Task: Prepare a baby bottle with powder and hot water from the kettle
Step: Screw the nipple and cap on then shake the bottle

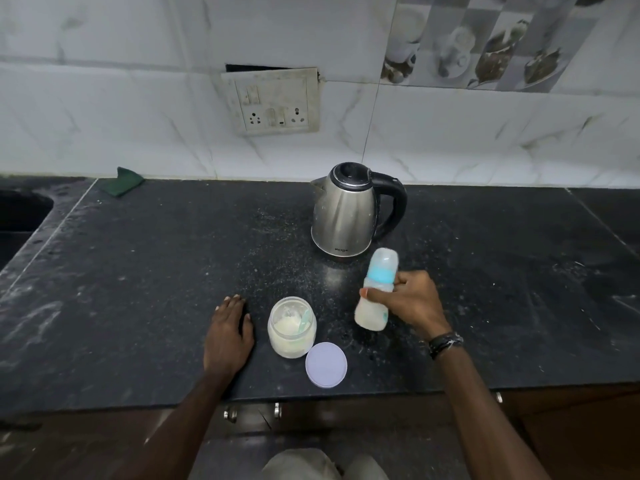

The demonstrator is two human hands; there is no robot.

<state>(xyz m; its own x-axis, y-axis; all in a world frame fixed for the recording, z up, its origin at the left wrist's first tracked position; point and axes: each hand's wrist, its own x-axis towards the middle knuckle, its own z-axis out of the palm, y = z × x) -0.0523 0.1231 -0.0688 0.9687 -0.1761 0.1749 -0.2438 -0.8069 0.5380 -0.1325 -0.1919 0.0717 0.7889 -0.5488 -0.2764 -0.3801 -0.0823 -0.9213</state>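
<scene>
My right hand (412,301) grips a baby bottle (375,289) around its middle. The bottle has a blue collar and a clear cap on, holds milky liquid, and tilts slightly, blurred, just above the counter. A steel kettle (346,209) with a black handle stands behind it, lid closed. An open powder jar (292,332) with a pale green scoop inside sits between my hands. Its lilac lid (326,364) lies flat beside it. My left hand (228,336) rests flat on the black counter (156,271), left of the jar.
A green scrub pad (122,181) lies at the back left by the wall. A sink (20,216) opens at the far left. A wall socket plate (273,102) sits above the counter. Cabinet handles (230,414) show below the front edge.
</scene>
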